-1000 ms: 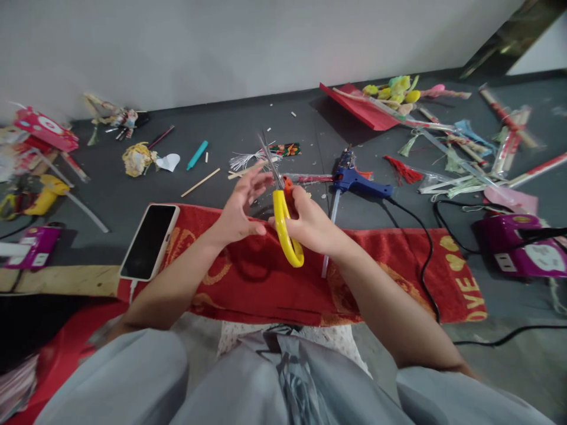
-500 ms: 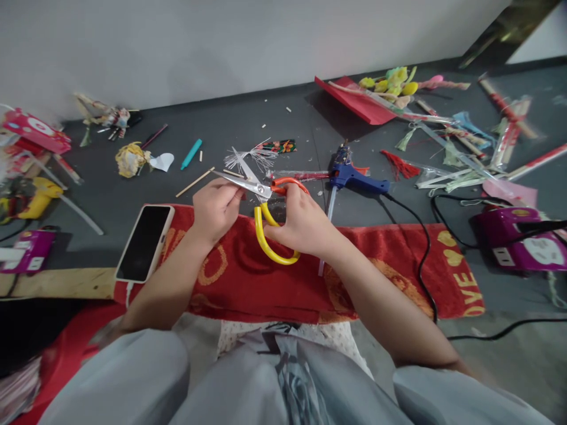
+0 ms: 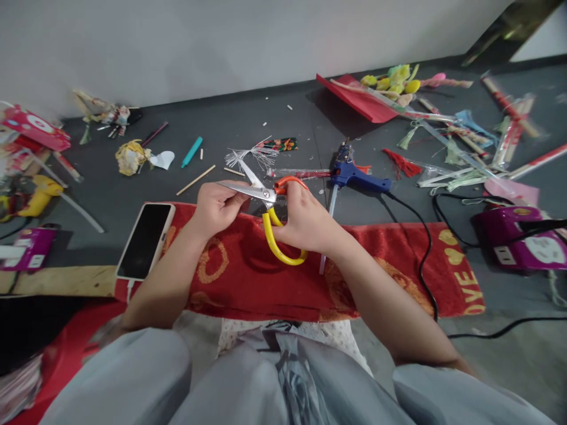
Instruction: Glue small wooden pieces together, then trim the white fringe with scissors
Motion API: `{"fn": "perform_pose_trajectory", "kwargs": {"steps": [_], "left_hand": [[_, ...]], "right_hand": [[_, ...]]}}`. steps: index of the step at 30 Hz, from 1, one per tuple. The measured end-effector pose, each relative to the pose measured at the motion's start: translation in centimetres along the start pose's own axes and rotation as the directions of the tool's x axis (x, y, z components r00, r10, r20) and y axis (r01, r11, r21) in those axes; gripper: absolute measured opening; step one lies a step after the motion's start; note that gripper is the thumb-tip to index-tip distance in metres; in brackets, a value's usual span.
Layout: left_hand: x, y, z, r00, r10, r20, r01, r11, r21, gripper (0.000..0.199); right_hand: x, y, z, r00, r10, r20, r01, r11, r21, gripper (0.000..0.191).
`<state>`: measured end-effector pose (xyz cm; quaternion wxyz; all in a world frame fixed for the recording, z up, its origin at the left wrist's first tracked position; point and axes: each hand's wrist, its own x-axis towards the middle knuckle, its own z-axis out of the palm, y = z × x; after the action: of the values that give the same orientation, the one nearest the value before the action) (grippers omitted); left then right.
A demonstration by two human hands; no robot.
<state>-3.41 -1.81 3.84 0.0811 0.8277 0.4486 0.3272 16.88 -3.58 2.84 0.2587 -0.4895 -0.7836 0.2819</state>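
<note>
My right hand (image 3: pixel 305 217) grips scissors (image 3: pixel 267 195) by their orange and yellow handles, above a red towel (image 3: pixel 266 283). The blades stand apart and point left. One blade lies over my left hand (image 3: pixel 219 206), whose thumb and fingers are pinched together; anything between them is too small to make out. Behind the blades lie white strands (image 3: pixel 252 156) beside a patterned strip (image 3: pixel 283 144). Right of my right hand, a blue glue gun (image 3: pixel 361 179) rests on the dark table with a clear glue stick (image 3: pixel 331 203) near it.
A phone (image 3: pixel 145 241) lies at the towel's left end. Purple power sockets (image 3: pixel 520 236) and a black cable (image 3: pixel 427 248) are at the right. Red paper (image 3: pixel 358 100), wrapped sticks and tassels lie behind. A yellow glue gun (image 3: pixel 42 195) is far left.
The scissors and my right hand have shifted slightly right. My left hand has also moved a little right, still pinched. The blades remain apart.
</note>
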Motion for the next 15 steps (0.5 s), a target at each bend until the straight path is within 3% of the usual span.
{"fn": "perform_pose_trajectory", "kwargs": {"steps": [3,7,15], "left_hand": [[0.22,0.51,-0.5,0.997,-0.031,0.069,0.036,0.996,-0.076,0.038],[0.38,0.82,-0.78,1.0,0.008,0.03,-0.003,0.991,-0.137,0.039],[0.28,-0.15,0.17,0.999,-0.026,-0.021,0.026,1.0,-0.002,0.046]], "right_hand": [[-0.02,-0.01,-0.04,1.0,-0.003,0.006,0.003,1.0,-0.006,0.052],[-0.12,-0.12,-0.08,1.0,-0.02,-0.006,0.02,1.0,0.0,0.05],[-0.17,-0.11,0.14,1.0,0.014,0.005,-0.014,1.0,-0.024,0.037]]}}
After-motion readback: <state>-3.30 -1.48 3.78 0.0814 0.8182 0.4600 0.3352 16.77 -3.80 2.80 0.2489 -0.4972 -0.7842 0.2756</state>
